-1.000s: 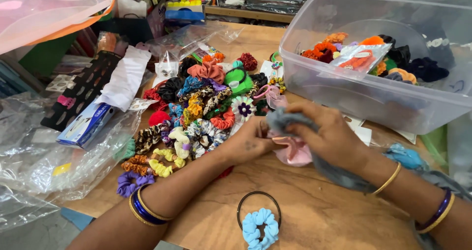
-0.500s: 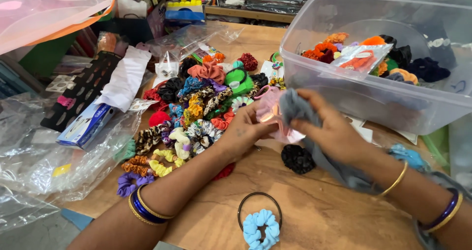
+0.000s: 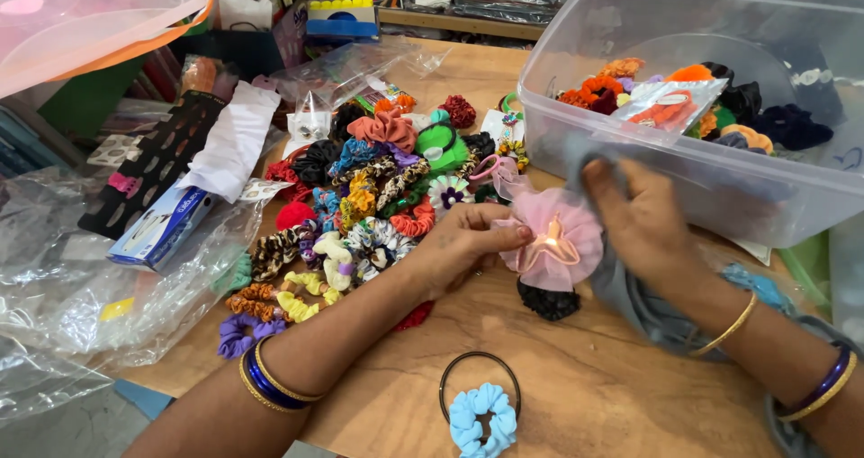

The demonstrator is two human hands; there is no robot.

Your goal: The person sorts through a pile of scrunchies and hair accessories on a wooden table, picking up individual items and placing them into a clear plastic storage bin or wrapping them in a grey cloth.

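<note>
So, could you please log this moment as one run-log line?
left hand: holds pink tulle hair accessory | right hand: holds grey cloth against it | below: black scrunchie on wooden table

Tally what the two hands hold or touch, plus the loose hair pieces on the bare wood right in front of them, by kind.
Pink tulle hair accessory with a shiny star centre, held by the left hand: 1
Grey cloth, held by the right hand: 1
Black fabric scrunchie: 1
Black hoop hair tie with a light blue ruffle: 1
Total: 4
</note>
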